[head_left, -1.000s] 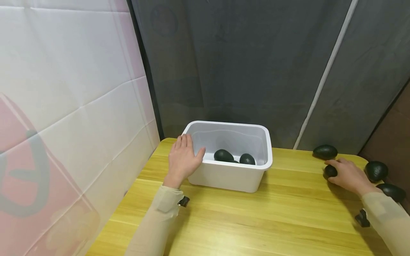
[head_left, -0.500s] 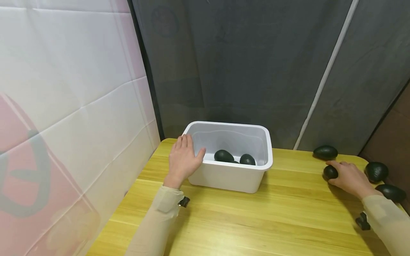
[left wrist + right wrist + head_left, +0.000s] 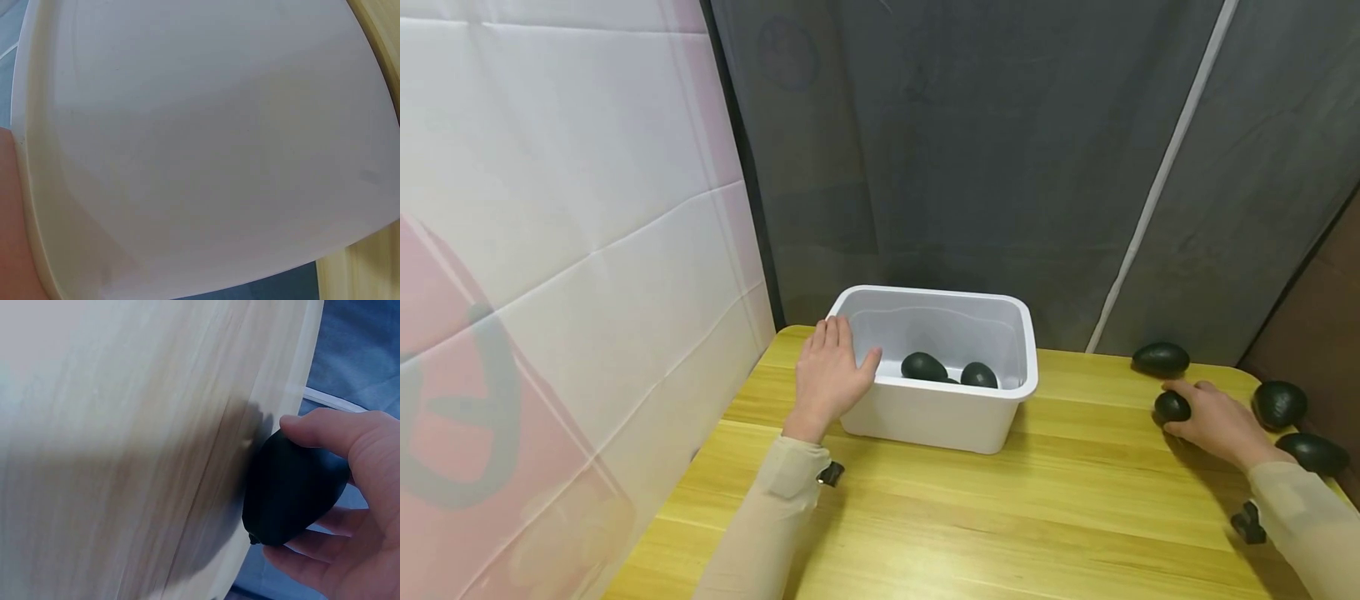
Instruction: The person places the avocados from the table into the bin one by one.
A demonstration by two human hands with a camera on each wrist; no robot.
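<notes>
Avocado, dark green, is lying on the right part of the yellow wooden counter, with the right hand curling round it; the right wrist view is showing thumb and fingers wrapping the fruit while it is sitting on the wood. Three loose avocados are lying near that hand: one just behind it toward the curtain, one to its right, one at the counter's right edge.

White bin is standing at the back of the counter, left of centre, well apart from the right hand. Two avocados are lying inside it, side by side. Left hand is resting flat against the bin's left wall, fingers straight, thumb lying along the front rim. Left wrist view is showing little more than the white wall, close up.

Grey curtain is hanging behind; white and pink sheet on the left.
</notes>
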